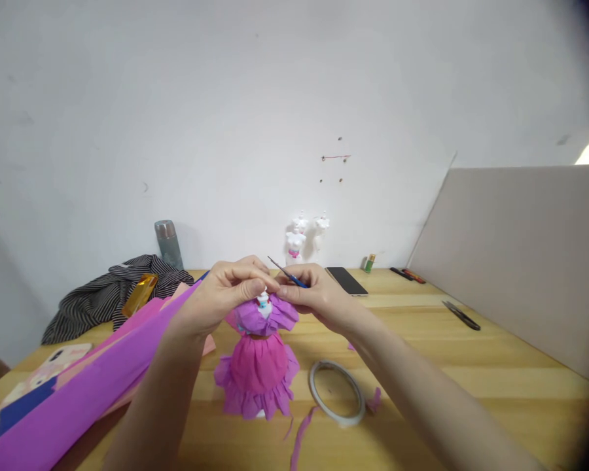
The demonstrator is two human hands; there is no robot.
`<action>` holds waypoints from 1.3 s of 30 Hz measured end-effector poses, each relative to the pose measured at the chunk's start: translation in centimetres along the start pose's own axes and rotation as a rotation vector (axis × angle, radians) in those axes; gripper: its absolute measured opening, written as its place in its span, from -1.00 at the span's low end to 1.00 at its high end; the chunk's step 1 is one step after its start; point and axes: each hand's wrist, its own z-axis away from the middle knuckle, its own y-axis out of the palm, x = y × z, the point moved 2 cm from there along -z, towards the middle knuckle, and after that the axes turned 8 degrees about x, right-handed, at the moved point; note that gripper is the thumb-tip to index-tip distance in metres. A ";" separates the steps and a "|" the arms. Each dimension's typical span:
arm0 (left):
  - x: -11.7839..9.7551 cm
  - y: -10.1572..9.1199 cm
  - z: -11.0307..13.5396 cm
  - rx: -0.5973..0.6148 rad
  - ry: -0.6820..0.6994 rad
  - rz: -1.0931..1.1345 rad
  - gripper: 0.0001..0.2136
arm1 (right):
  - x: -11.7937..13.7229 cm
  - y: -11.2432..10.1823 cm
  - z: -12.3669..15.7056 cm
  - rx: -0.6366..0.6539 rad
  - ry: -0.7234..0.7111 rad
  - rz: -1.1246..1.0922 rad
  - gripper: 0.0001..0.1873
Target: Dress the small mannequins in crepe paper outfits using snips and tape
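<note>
A small white dress form (264, 306) stands on the table in front of me, its neck showing at the top. It wears a magenta crepe paper skirt (260, 363) with a purple ruffled hem, and a purple crepe paper ruffle (262, 318) around its shoulders. My left hand (226, 288) is closed at the ruffle's upper left edge, its fingers bent over the neck. My right hand (319, 294) grips a slim blue tool with a dark pointed tip (288, 273); its exact kind is unclear. The right fingertips also touch the ruffle's right side.
Purple crepe paper sheets (112, 373) lie at left beside a striped cloth (93, 294) and a flask (167, 243). A tape roll (336, 392) lies right of the dress form. Farther back are a phone (346, 281) and white figures (296, 242); scissors (461, 315) lie right.
</note>
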 end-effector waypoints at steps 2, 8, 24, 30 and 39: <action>-0.1 0.0 0.0 -0.001 -0.004 0.004 -0.88 | -0.4 0.1 -0.2 0.001 0.041 -0.090 -0.73; -0.4 -0.1 0.0 -0.023 -0.021 -0.009 -0.87 | -0.4 0.2 0.0 -0.177 0.031 -0.164 -0.72; -0.1 -0.5 0.1 -0.077 -0.012 -0.092 -0.84 | -2.5 0.0 1.4 -0.091 0.051 -0.317 -0.56; -0.2 -0.5 0.2 -0.063 -0.007 -0.123 -0.84 | -1.8 0.6 1.3 -0.086 0.034 -0.315 -0.63; -0.4 -0.5 0.2 -0.062 -0.012 -0.142 -0.79 | 1.0 1.6 1.6 -0.094 -0.125 -0.024 -0.82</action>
